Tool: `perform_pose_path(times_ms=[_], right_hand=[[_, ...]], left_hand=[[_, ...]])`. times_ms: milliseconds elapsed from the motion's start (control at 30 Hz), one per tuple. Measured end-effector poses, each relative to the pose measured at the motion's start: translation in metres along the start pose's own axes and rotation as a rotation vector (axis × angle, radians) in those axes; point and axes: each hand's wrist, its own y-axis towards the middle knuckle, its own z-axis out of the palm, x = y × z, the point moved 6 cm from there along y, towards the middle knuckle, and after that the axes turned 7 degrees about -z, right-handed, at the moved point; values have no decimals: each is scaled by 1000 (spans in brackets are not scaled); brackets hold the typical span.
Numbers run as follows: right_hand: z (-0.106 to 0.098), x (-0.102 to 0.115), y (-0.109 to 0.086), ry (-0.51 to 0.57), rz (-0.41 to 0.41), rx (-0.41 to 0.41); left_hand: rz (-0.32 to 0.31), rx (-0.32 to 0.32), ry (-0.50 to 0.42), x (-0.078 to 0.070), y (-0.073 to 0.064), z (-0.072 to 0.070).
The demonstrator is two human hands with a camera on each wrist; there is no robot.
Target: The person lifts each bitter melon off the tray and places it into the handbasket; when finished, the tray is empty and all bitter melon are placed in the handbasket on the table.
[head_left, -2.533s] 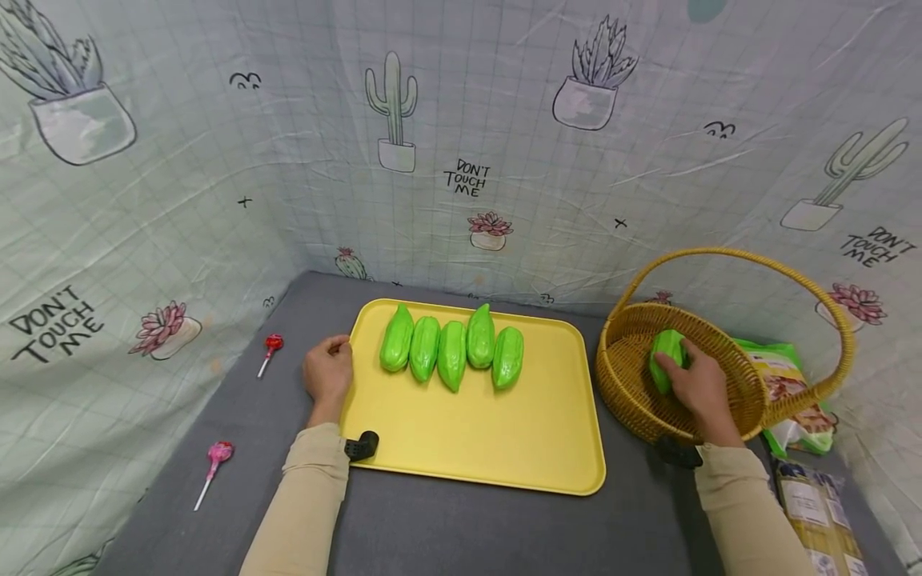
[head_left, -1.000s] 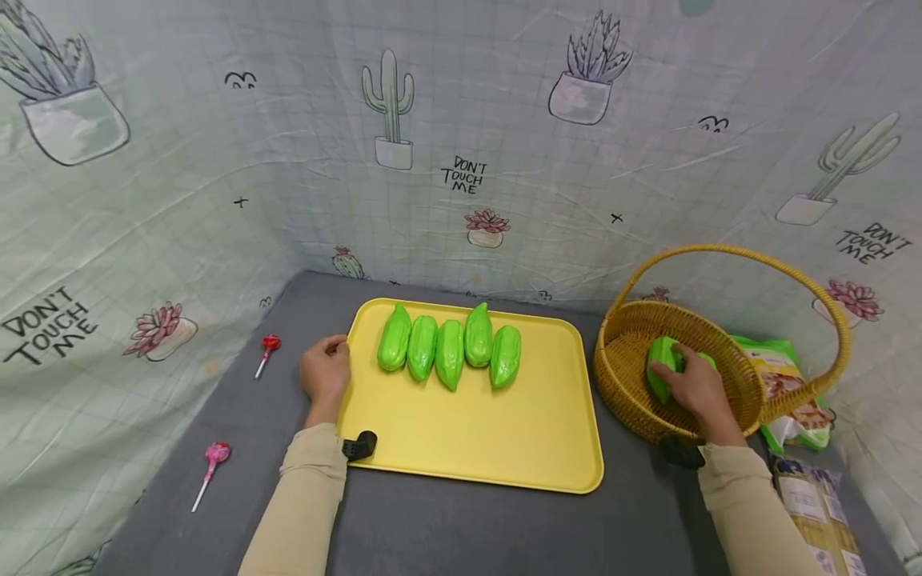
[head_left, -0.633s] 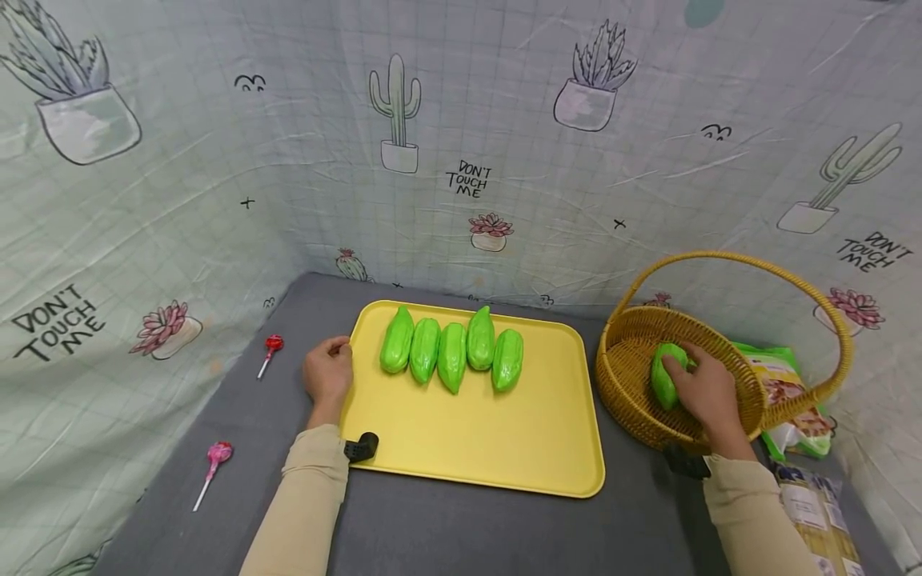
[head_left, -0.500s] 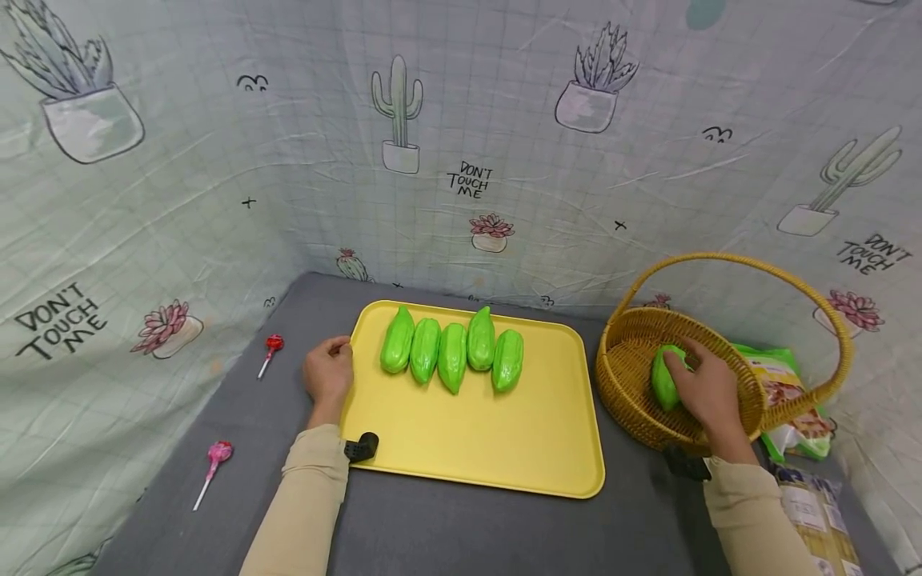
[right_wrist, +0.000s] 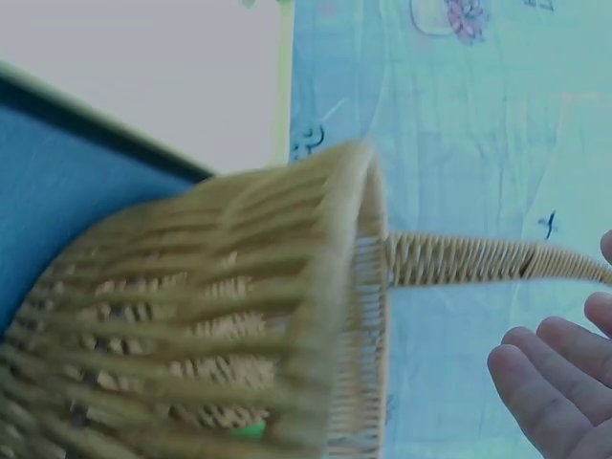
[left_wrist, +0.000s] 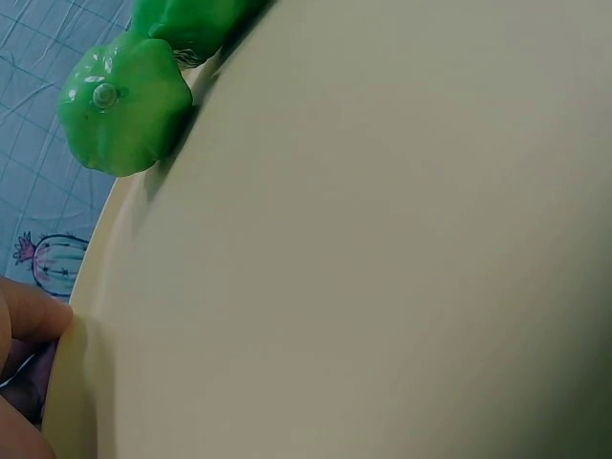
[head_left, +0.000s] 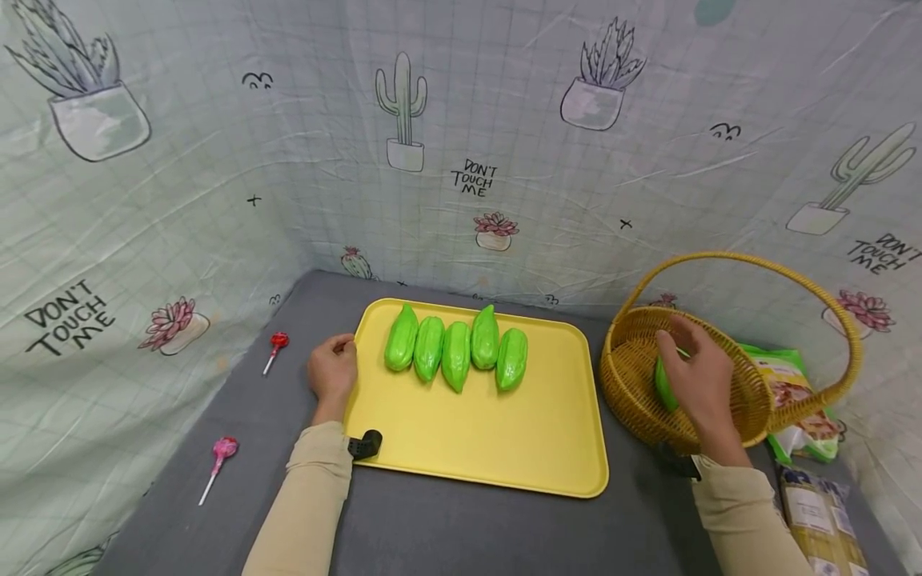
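My left hand (head_left: 333,368) grips the left rim of a yellow tray (head_left: 475,432); in the left wrist view a fingertip (left_wrist: 43,316) meets the rim. Several glossy green, ribbed, papaya-like fruits (head_left: 456,356) lie in a row at the tray's back left. Over the wicker basket (head_left: 627,400) on the right hovers my right hand (head_left: 699,372), holding nothing. Its fingers (right_wrist: 540,392) look extended in the right wrist view. Below it, a green fruit (head_left: 664,384) rests inside the basket, mostly hidden by the hand.
The basket's tall handle (head_left: 756,262) arches over it. Behind its right side lie a green snack bag (head_left: 799,440) and clear packs (head_left: 814,512). A red lollipop (head_left: 278,340) and a pink one (head_left: 225,448) lie left on the grey table (head_left: 461,528). Patterned cloth hangs around.
My right hand was gripping the green fruit in the basket; it has let go, risen and spread its fingers. My left hand stays at the tray's rim.
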Motion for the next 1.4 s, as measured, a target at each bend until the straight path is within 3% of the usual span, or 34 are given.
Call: perform_pose_path(times_ms=[267, 600, 933, 1400], right_hand=[[8, 16, 1, 33, -35, -11], [24, 38, 0, 91, -125, 98], [57, 52, -5, 127, -173, 201], [109, 59, -16, 124, -92, 432]], left_hand=[[10, -6, 9, 0, 1, 1], [7, 0, 9, 0, 0, 2], [11, 2, 7, 0, 0, 3], [14, -4, 14, 0, 0, 2]])
